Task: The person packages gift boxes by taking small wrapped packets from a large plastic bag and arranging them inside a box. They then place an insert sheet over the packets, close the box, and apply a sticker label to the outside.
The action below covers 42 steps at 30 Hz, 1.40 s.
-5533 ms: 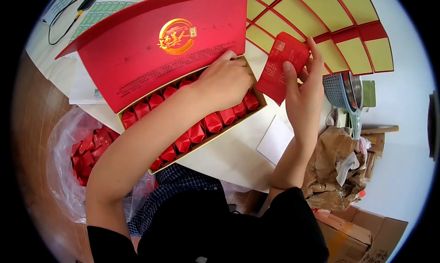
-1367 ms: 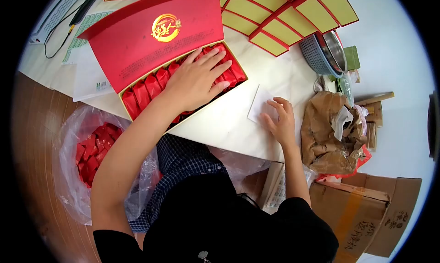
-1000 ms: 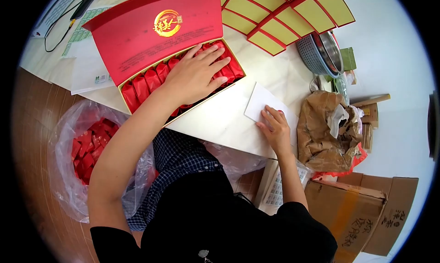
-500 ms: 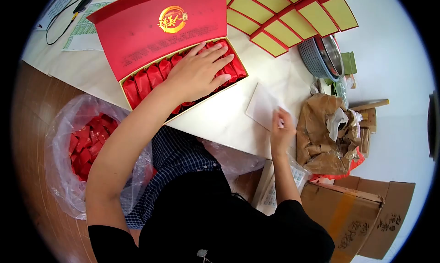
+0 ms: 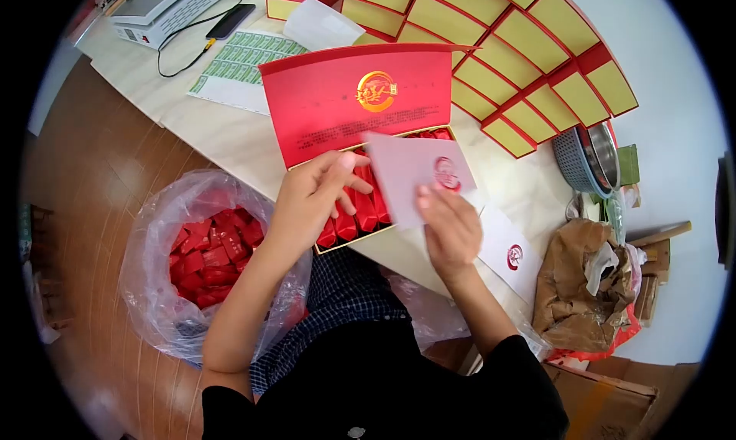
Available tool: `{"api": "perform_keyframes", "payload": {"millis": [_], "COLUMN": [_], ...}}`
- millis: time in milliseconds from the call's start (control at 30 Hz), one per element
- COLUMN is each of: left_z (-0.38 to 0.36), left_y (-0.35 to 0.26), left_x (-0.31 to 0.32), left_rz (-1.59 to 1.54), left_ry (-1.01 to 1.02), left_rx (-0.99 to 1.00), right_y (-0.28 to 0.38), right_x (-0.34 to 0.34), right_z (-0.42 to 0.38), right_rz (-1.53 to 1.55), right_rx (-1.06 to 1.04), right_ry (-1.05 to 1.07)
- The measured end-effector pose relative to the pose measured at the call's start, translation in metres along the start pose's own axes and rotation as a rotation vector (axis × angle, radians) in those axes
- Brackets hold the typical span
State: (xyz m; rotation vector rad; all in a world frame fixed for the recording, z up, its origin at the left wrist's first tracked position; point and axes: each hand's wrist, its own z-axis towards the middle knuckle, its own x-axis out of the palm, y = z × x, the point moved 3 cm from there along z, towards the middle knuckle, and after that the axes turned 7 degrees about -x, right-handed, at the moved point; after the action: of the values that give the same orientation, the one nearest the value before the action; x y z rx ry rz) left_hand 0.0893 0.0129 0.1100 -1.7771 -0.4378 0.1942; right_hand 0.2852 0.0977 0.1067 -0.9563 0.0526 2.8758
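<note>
My right hand (image 5: pixel 452 229) grips a white paper sheet (image 5: pixel 410 160) with a round red logo, pinching its lower edge. The sheet is tilted over an open red gift box (image 5: pixel 318 248), hiding part of its contents. Rows of shiny red packets (image 5: pixel 346 224) fill that box, and its raised lid (image 5: pixel 322 118) carries a gold emblem. Over the box's left part, my left hand (image 5: pixel 313 198) has its fingers apart and holds nothing, with fingertips close to the sheet's left edge. Another white paper (image 5: pixel 515 244) with the same logo lies on the table, right of my right hand.
A plastic bag (image 5: pixel 149 287) of red packets stands at lower left. Stacked red-and-yellow boxes (image 5: pixel 529 45) rise behind the gift box. Green label sheets (image 5: pixel 244 64), a phone (image 5: pixel 231 21) and a scale (image 5: pixel 165 14) lie at back left; a basket (image 5: pixel 575 160) and crumpled brown paper (image 5: pixel 571 287) are right.
My right hand has lifted a white sheet from the table and brought it left over the box. My left hand has come off the packets. The view has shifted.
</note>
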Motion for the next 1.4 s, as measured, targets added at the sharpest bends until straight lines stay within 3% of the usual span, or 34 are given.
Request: {"api": "perform_keyframes", "payload": {"millis": [133,200,400,733,1033,1133,1267,1367,1400], "left_z": [-0.012,-0.013,-0.027,-0.030,-0.027,-0.027,-0.022,-0.013,-0.010], "left_y": [0.006,0.011,0.017,0.029,0.027,0.028,0.037,0.038,0.036], "left_x": [-0.017,-0.031,-0.040,-0.025,-0.016,-0.018,-0.035,-0.043,-0.043], "left_rz": [0.055,0.242,0.482,0.596,0.845,0.805,0.689,0.426,0.330], "left_ry": [-0.186,-0.340,-0.478,-0.674,-0.723,-0.739,-0.764,-0.700,-0.623], "left_rx": [0.065,0.216,0.218,0.308,0.416,0.389,0.332,0.394,0.353], "right_y": [0.029,0.039,0.033,-0.036,-0.066,-0.068,-0.084,-0.094,-0.092], "right_x": [0.032,0.041,0.041,0.023,0.021,0.019,0.014,0.015,0.018], "right_z": [0.011,0.010,0.000,-0.019,-0.018,-0.019,-0.022,-0.015,-0.011], "right_rz": [0.103,0.169,0.314,0.015,0.033,0.157,0.467,0.400,0.292], "right_rx": [-0.058,-0.069,0.026,0.210,0.246,0.293,0.645,0.665,0.566], "right_ry": [0.135,0.181,0.322,0.223,0.208,0.170,-0.051,-0.031,0.091]}}
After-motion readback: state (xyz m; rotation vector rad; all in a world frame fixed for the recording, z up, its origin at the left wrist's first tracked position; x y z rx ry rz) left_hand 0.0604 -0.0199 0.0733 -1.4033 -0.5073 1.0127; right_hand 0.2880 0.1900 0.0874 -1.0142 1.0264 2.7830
